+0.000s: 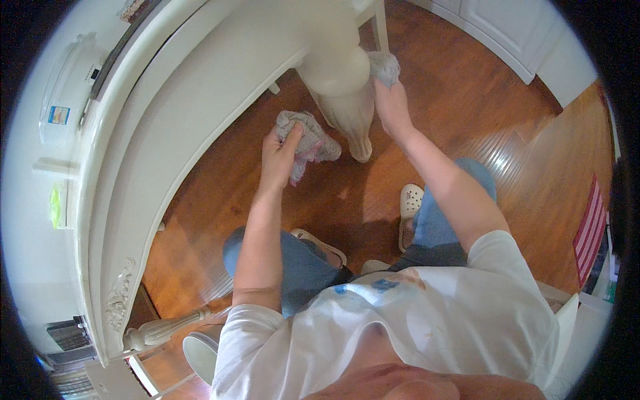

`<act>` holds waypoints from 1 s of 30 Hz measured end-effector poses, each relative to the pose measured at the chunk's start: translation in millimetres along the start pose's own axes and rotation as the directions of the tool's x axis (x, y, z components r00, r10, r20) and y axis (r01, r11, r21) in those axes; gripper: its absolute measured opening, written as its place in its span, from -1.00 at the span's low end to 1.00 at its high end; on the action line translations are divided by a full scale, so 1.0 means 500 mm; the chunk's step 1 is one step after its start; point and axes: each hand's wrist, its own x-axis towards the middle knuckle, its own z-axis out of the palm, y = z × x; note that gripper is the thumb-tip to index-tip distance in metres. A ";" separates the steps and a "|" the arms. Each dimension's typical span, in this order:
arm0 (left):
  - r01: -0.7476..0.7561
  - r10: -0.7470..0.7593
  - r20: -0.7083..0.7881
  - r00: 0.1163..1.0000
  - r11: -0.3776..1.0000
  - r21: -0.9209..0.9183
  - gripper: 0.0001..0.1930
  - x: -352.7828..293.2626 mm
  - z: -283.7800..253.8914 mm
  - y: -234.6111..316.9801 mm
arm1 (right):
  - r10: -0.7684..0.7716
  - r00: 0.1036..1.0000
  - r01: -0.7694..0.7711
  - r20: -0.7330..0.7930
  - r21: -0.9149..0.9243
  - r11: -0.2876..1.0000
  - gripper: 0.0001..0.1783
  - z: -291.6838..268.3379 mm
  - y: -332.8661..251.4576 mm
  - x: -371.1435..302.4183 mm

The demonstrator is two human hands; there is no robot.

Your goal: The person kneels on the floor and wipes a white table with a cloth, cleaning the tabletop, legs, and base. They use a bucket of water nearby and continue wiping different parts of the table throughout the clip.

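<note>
My left hand [279, 155] is closed around a crumpled grey cloth [308, 137] with pink edging, its loose end hanging down. It is held beside a thick cream table leg [343, 107] with a carved, fluted foot. On the leg's other side, my right hand [392, 105] grips a bunched light-grey cloth [385, 67] close against the leg's upper part. Its fingertips are partly hidden by that cloth, and I cannot tell how firmly it presses. The leg stands on the wooden floor [267, 193], under the cream table [143, 143].
A clear plastic container [67, 87] and a bright green item [57, 205] are on the tabletop at left. White cabinets [507, 30] stand at the upper right. A red-and-white striped cloth [590, 233] hangs far right. A white bin [200, 357] is at lower left.
</note>
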 end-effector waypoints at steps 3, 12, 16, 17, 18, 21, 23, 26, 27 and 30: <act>0.034 -0.034 -0.001 0.999 0.999 0.036 -0.74 -0.009 -0.003 -0.003 | -0.125 0.992 0.126 -0.018 0.094 0.988 -0.69 -0.006 -0.014 -0.050; 0.063 -0.064 -0.031 0.997 0.997 -0.052 -0.72 -0.034 0.011 -0.018 | 0.048 0.984 -0.083 0.173 0.198 0.977 -0.74 0.029 -0.029 -0.188; 0.061 -0.056 0.105 0.993 0.997 -0.049 -0.60 -0.076 0.019 -0.017 | 0.196 0.925 -0.243 0.327 0.109 0.964 -0.72 0.050 -0.036 -0.221; 0.069 -0.061 0.132 0.989 0.996 -0.058 -0.56 -0.089 0.027 -0.018 | 0.138 0.943 -0.162 0.303 0.058 0.985 -0.71 0.052 -0.038 -0.222; -0.009 -0.021 0.189 0.982 0.987 0.158 -0.45 -0.099 0.029 -0.020 | 0.150 0.945 -0.175 0.289 0.061 0.983 -0.68 0.053 -0.041 -0.217; 0.093 -0.088 0.138 0.986 0.995 -0.028 -0.53 -0.103 0.045 -0.034 | 0.066 0.862 0.024 0.503 -0.171 0.985 -0.61 0.030 -0.059 -0.180; 0.208 -0.194 0.101 0.976 0.966 -0.154 -0.58 -0.087 0.032 -0.042 | 0.113 0.762 0.089 0.637 -0.276 0.957 -0.50 -0.008 -0.081 -0.133; 0.152 -0.186 -0.060 0.981 0.919 -0.365 -0.61 -0.049 -0.001 -0.048 | 0.028 0.882 0.009 0.470 -0.076 0.997 -0.74 -0.064 -0.093 -0.053; 0.111 -0.179 -0.125 0.976 0.900 -0.421 -0.62 -0.031 -0.006 -0.049 | 0.072 0.928 -0.038 0.367 -0.098 0.994 -0.70 -0.075 -0.088 -0.019; -0.087 -0.057 -0.226 0.973 0.812 -0.577 -0.64 0.040 -0.008 -0.034 | -0.152 0.938 0.259 0.312 -0.337 0.905 -0.57 -0.075 -0.022 0.016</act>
